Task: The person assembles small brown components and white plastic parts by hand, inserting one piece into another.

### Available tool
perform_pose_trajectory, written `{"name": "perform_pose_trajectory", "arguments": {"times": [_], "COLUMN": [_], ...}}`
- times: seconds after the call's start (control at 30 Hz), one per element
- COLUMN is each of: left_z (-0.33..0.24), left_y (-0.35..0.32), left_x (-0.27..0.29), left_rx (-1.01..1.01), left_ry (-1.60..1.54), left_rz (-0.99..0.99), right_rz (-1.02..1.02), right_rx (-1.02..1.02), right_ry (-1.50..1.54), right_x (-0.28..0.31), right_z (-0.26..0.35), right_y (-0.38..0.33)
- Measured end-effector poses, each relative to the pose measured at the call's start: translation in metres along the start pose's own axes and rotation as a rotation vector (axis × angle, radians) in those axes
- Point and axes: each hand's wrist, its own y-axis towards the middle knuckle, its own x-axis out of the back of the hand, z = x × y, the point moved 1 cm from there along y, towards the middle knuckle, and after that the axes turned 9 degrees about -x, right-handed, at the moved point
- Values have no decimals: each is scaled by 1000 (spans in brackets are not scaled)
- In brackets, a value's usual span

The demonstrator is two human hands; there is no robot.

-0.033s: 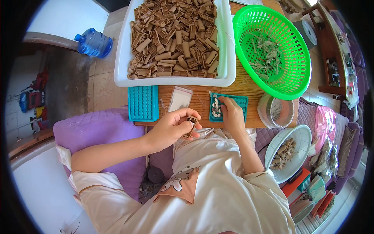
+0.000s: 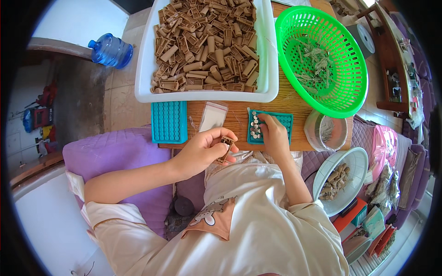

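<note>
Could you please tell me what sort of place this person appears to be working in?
Probably a home set up for piecework: a white tray heaped with small brown parts, a teal sorting grid, and a purple quilted cushion beside the low wooden table.

Green basket (image 2: 322, 60), blue water bottle (image 2: 110, 49), white bowl (image 2: 357, 165)

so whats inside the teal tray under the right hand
Small silver round pieces fill the teal tray's left holes; the right hand covers the middle.

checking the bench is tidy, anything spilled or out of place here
Nothing looks spilled. The brown parts sit inside the white tray, and the left hand holds one brown part. The right hand rests on the teal tray.
</note>
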Motion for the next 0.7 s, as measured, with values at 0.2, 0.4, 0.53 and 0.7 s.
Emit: {"name": "perform_pose_trajectory", "arguments": {"times": [0.2,0.4,0.53,0.7], "left_z": [-1,-1,-1,-3], "left_y": [0,0,-2,-4], "left_x": [1,-1,0,-3], "left_rx": [14,10,-16,-82], "left_ry": [-16,-13,0,75], "left_rz": [-6,5,30,51], "right_rz": [66,-8,-19,-204], "right_rx": [16,99,25,95], "right_ry": [14,-74,31,424], "right_x": [-2,-3,6,17], "right_z": [-7,-8,12,56], "right_y": [0,0,-2,-30]}}
